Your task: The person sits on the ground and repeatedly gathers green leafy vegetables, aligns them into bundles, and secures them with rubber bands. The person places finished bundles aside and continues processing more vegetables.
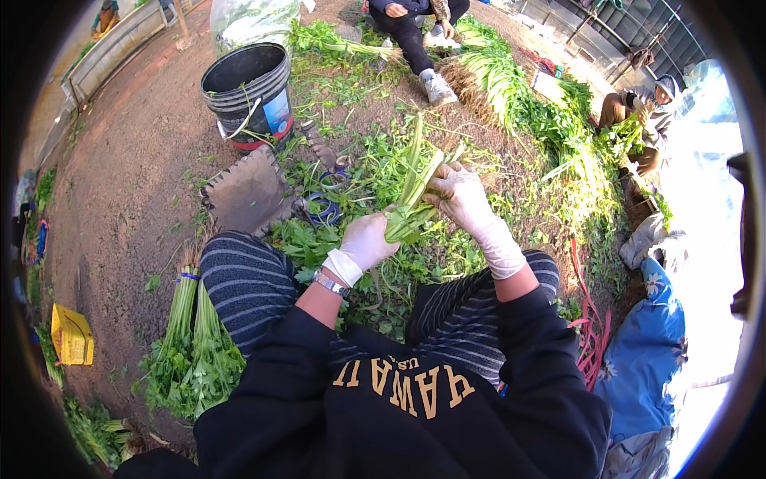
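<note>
My left hand (370, 239), in a white glove, is closed round the lower part of some green celery stalks (413, 191) in front of my knees. The fingers of my right hand (453, 194), gloved too, pinch the same stalks near their upper end. Loose celery leaves (383, 161) cover the soil beneath. Rolls of blue tape (324, 209) lie among the leaves left of my hands. Beside my left knee are celery bunches (188, 317), one bound with blue tape near its roots.
A black bucket (246, 117) stands ahead on the left, near a dark flat sheet (248, 188). A long celery pile (508, 90) lies at upper right. One co-worker (413, 30) sits ahead, another (649, 114) at right. Red straps (589, 335) and blue cloth (643, 359) lie right of me.
</note>
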Available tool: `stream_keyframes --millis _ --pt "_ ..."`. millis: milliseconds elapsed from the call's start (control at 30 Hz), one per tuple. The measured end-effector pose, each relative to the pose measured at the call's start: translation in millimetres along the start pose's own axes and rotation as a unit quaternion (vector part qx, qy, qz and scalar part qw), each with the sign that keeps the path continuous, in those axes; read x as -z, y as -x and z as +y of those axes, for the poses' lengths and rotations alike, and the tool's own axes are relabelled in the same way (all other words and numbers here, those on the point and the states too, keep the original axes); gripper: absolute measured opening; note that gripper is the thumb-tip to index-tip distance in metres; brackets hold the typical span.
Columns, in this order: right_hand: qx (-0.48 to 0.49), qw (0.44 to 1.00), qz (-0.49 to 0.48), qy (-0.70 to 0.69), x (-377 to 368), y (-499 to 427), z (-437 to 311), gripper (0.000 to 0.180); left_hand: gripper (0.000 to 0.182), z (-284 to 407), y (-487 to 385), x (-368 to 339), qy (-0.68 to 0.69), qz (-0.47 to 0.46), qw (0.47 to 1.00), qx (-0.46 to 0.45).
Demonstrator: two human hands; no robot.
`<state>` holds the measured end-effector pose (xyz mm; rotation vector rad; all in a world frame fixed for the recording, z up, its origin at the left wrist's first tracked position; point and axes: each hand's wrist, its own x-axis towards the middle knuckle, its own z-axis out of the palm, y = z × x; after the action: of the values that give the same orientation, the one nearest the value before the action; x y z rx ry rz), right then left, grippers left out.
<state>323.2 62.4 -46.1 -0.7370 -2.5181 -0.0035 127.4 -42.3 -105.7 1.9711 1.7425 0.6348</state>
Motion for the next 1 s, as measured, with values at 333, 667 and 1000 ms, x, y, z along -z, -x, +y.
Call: stream_keyframes --millis 333,667,1000 --pt "-0.306 0.821 0.204 -0.436 25.3 -4.2 14.8 0.021 0.052 -3.5 0.2 8.0 0.051 -0.027 0.998 0.032" --pt "-0.380 0.675 0.502 -0.385 67.3 42.8 128.2 0.012 0.058 -3.8 -1.4 -8.2 0.269 -0.094 0.956 -0.076" --pt "-0.313 0.544 0.099 -0.772 -19.1 17.5 17.6 0.077 0.057 5.6 2.3 -9.5 0.463 -0.092 0.879 -0.069"
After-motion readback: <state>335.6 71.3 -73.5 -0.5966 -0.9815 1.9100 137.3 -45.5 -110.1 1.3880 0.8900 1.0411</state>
